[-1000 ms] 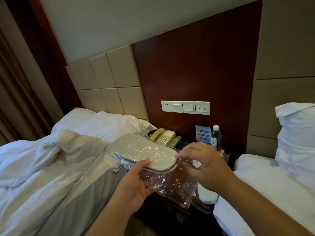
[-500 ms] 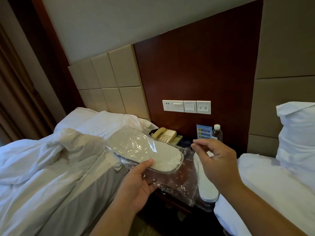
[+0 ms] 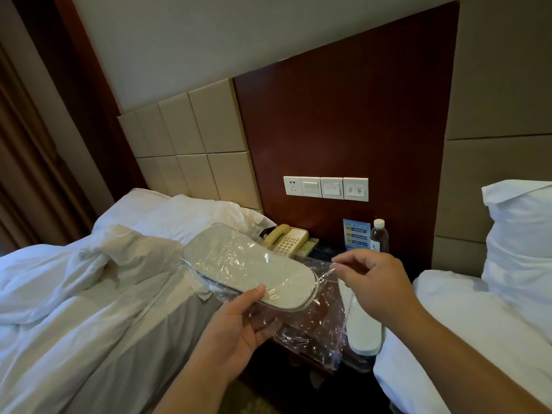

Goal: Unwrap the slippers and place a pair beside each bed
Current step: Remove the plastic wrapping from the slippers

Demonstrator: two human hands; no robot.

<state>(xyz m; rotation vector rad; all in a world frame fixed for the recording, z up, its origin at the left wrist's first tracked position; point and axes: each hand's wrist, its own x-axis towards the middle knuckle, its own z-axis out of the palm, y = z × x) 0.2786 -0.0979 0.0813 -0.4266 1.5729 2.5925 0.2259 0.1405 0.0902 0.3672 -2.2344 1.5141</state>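
Note:
A pair of white slippers [image 3: 251, 267] sits inside a clear plastic wrapper [image 3: 313, 321], held flat between the two beds. My left hand [image 3: 236, 327] grips the wrapped slippers from below, thumb on the sole. My right hand [image 3: 373, 282] pinches the wrapper's open edge at the slippers' right end. Another white slipper [image 3: 363, 330] lies on the nightstand, partly behind my right hand and the plastic.
The left bed [image 3: 74, 294] has rumpled white covers; the right bed [image 3: 466, 318] carries an upright pillow [image 3: 522, 234]. A dark nightstand [image 3: 325, 249] between them holds a telephone [image 3: 288, 239], a water bottle [image 3: 379, 236] and a blue card [image 3: 355, 234]. Wall switches [image 3: 325, 188] are above.
My right hand lifted off the slippers' end and moved right and up, now pinching the wrapper's edge. The wrapped slippers stay in my left hand, shifted slightly left.

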